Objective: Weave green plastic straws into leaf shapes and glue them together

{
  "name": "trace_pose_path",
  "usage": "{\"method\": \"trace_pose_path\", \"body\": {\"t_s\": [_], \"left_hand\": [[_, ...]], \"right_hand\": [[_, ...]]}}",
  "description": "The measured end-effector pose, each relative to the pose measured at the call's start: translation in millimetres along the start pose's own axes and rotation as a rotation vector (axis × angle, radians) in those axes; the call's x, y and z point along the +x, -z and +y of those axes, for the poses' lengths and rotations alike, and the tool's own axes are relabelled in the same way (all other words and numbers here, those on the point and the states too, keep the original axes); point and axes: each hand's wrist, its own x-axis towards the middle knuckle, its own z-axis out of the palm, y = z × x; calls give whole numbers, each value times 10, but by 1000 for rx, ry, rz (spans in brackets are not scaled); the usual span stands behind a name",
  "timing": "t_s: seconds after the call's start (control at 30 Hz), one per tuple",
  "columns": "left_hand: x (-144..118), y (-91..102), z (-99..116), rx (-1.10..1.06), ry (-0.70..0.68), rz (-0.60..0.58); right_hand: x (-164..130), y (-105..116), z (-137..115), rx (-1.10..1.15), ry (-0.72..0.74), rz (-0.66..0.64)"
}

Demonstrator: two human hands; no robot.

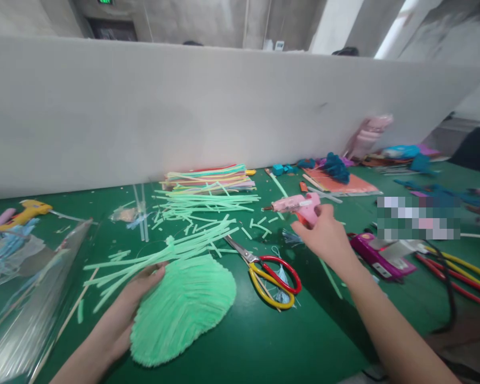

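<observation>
The right hand [324,234] grips the pink glue gun [298,205] beyond the scissors [270,272]; the left hand [138,298] should pin the green leaf [184,309] flat, fingers spread.

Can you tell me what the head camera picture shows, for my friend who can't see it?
A person's right hand grips a pink glue gun above a green table, while the left hand rests on a fluffy green leaf shape. Red-and-yellow scissors and loose green pipe cleaners lie between them.
</observation>
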Motion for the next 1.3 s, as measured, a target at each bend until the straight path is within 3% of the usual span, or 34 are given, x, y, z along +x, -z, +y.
{"method": "trace_pose_path", "body": {"t_s": [0.1, 0.23, 0.43, 0.6, 0.83, 1.1, 1.3], "left_hand": [[-19, -13, 17, -20, 52, -83], [-62, -8, 45, -69, 74, -140], [-103, 15, 25, -138, 98, -228], [-115, 19, 9, -136, 114, -248], [-148, -9, 32, -112, 91, -143], [-153, 29, 51, -62, 92, -118], [-44, 53, 165, 262, 95, 5]], "right_hand": [[-202, 24, -117, 298, 105, 104], [-515, -88, -305, 528, 209, 49], [-737, -268, -423, 607, 263, -8], [-775, -297, -413, 608, 267, 26], [-751, -297, -431, 513, 254, -81], [-703, -268, -430, 480, 247, -141], [-614, -207, -354, 490, 205, -90]]}}
